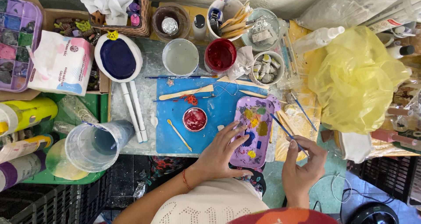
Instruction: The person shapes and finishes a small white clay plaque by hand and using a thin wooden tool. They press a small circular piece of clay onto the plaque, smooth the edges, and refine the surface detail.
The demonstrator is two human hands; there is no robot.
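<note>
At the bench's front edge, the left hand (pixel 221 151) rests flat, fingers spread, steadying the purple palette (pixel 254 129); the right hand (pixel 302 162) pinches a thin brush (pixel 285 131), tip seemingly over paint, next loading colour carefully.

My paint palette (pixel 255 129) lies on the right end of the mat (pixel 206 114). My left hand (pixel 221 156) rests on the palette's left edge; my right hand (pixel 302 165) is to its right, holding a brush (pixel 285 129) across its right side. The small round dish (pixel 194 119) sits just left of the palette, two bowls (pixel 180 56) behind it.
</note>
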